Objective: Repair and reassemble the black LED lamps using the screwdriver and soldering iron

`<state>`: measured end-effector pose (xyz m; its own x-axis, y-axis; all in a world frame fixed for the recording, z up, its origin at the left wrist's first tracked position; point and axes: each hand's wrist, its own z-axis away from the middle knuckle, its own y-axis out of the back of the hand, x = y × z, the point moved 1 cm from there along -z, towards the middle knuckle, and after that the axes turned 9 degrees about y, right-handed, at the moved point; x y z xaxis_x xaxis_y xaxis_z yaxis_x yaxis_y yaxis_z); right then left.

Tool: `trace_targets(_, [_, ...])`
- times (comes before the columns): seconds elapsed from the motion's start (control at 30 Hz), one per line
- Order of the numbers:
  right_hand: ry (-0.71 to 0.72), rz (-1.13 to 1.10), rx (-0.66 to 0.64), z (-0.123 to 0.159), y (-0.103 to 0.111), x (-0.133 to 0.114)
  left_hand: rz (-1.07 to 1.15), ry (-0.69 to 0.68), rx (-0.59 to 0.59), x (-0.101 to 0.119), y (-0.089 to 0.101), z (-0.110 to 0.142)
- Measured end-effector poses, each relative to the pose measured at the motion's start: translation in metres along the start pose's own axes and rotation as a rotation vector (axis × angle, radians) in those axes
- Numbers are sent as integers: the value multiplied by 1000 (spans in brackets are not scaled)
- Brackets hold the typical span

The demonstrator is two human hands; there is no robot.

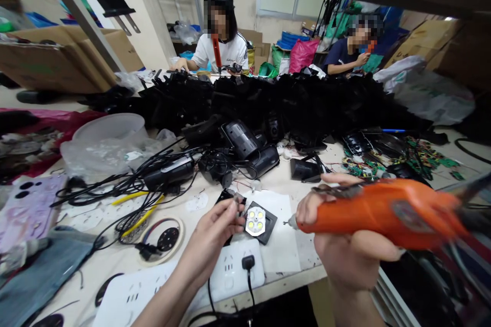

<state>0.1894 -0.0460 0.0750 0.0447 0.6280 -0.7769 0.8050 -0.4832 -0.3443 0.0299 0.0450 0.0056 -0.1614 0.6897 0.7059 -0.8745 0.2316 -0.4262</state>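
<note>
My right hand (345, 245) is wrapped round an orange electric screwdriver (379, 213), its tip pointing left toward a round white LED board (255, 220). That board rests on a black square plate (268, 225) lying on white paper (286, 245). My left hand (217, 230) hovers just left of the board, fingers pinched on a small clear part (235, 205) that I cannot name.
A white power strip (230, 276) with a black plug sits at the table's front edge. Tangled black cables and yellow wires (141, 199) lie left, a heap of black housings (268, 102) behind. Green circuit boards (422, 158) lie right. Two people sit across the table.
</note>
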Motion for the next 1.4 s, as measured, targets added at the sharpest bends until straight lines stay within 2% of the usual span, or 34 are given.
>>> trace_targets(0.07, [-41, 50, 12, -4, 2, 7, 127, 156, -58, 0, -1, 1])
trace_targets(0.13, [-76, 68, 5, -6, 1, 11, 222, 262, -59, -1, -2, 1])
trace_targets(0.2, [-108, 64, -10, -7, -1, 14, 178, 244, -57, -2, -1, 0])
trace_targets(0.27, [-135, 46, -14, -8, -3, 14, -74, 85, -45, -4, 1, -1])
trace_targets(0.37, [-165, 6, 11, -9, -6, 14, -673, -378, 57, -7, 5, -2])
trace_targets(0.43, [-168, -31, 25, -8, -7, 16, -991, -678, 102, -12, 4, -2])
trace_targets(0.47, [-164, -50, 29, -7, -7, 17, -1094, -780, 102, -14, 3, -2])
trace_targets(0.53, [-162, -93, 28, -6, -7, 20, -1218, -877, 81, -18, -1, -3])
trace_targets(0.77, [-145, -218, -5, -4, -10, 22, -1304, -859, 66, -22, -10, -9])
trace_targets(1.17, [-163, -315, -67, -5, -29, 26, -1208, -728, 47, -27, -5, -16])
trace_targets(1.4, [-170, -269, -86, -5, -34, 33, -1177, -710, 40, -27, -6, -16])
